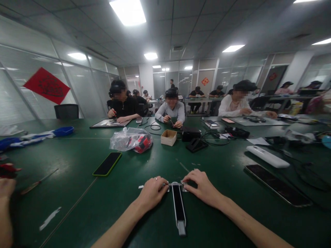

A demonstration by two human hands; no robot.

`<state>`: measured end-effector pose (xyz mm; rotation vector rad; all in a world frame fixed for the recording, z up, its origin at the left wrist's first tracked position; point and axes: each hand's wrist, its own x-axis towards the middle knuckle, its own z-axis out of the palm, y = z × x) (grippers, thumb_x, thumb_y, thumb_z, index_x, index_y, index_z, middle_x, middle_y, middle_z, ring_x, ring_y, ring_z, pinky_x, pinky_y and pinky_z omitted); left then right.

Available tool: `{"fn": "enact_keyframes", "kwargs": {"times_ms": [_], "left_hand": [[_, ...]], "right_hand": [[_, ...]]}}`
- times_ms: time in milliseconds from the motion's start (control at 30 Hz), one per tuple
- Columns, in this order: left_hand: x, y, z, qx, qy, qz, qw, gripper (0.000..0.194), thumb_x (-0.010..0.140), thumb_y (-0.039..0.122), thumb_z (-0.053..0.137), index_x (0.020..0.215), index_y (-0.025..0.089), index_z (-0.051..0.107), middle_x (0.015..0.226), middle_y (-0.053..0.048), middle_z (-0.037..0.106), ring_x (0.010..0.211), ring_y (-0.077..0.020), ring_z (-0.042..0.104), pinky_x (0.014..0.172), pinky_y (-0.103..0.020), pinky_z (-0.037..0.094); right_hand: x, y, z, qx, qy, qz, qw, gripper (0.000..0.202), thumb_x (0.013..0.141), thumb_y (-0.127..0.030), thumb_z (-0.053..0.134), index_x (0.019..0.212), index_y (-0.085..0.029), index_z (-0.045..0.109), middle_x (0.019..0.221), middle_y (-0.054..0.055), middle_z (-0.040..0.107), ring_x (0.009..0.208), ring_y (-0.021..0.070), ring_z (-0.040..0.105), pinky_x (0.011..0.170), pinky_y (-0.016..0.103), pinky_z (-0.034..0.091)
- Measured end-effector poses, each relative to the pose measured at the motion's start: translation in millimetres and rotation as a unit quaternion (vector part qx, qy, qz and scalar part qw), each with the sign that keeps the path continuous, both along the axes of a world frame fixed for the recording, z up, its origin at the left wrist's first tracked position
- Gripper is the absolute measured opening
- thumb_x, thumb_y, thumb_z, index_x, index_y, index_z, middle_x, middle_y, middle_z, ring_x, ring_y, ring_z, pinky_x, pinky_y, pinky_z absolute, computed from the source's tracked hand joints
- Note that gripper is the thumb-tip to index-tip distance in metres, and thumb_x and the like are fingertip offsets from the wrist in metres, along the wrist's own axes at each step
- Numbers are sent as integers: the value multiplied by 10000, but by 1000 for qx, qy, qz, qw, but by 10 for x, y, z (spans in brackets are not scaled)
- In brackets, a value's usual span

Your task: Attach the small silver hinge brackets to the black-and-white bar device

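Observation:
In front of me on the green table lies a long, narrow device (179,206) with a black face, a white frame and a grey tip at its near end. My left hand (153,191) rests at the left of its far end, thumb and fingers pinched around a small pale piece (168,188). On the opposite side, my right hand (199,184) pinches another small pale piece (184,188) between thumb and fingers. Both pieces are mostly covered by fingertips, so their kind is unclear.
Beyond my hands are a green-edged phone (107,164), a plastic bag with red contents (131,140) and a small open box (169,137). To the right lie a white power bank (267,156), a dark phone (278,185) and cables. A screwdriver (38,182) and another person's hand (7,187) are left.

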<state>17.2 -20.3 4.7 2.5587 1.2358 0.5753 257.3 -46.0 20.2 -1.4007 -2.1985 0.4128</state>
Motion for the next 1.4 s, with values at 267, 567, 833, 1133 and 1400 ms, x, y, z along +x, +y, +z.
{"fn": "enact_keyframes", "kwargs": {"times_ms": [267, 567, 833, 1133, 1400], "left_hand": [[-4, -3, 13, 5, -11, 13, 1000, 215, 885, 264, 433, 927, 187, 629, 800, -34, 616, 720, -162, 557, 656, -263, 394], [-10, -60, 97, 35, -34, 45, 998, 199, 884, 255, 433, 942, 189, 611, 795, -23, 591, 686, -150, 531, 645, -266, 396], [183, -215, 87, 187, -53, -35, 980, 174, 833, 282, 601, 993, 213, 597, 881, -25, 614, 767, -161, 560, 694, -280, 395], [231, -208, -2, 250, -29, -73, 965, 98, 896, 253, 540, 961, 215, 602, 800, 4, 640, 700, -121, 580, 665, -269, 361], [238, -236, 23, 249, -37, -73, 965, 124, 923, 256, 497, 920, 196, 605, 774, -7, 646, 693, -122, 584, 643, -270, 352]], "right_hand": [[690, 270, -120, 43, -117, -136, 983, 250, 849, -373, 477, 946, -219, 650, 962, 81, 621, 912, 231, 546, 777, 383, 418], [560, 205, -84, -18, -50, -147, 988, 196, 836, -320, 475, 846, -194, 625, 867, 75, 618, 796, 202, 567, 699, 342, 477], [-327, -130, -128, 128, 117, -10, 985, 165, 892, -267, 440, 846, -202, 584, 822, 57, 604, 776, 182, 554, 711, 330, 478], [-399, -156, -183, 75, 133, 13, 988, 241, 911, -339, 416, 798, -205, 581, 773, 41, 586, 729, 168, 537, 678, 304, 453], [-394, -165, -183, 21, 134, 14, 991, 330, 929, -426, 362, 815, -207, 582, 794, 40, 575, 743, 168, 526, 691, 304, 436]]}}
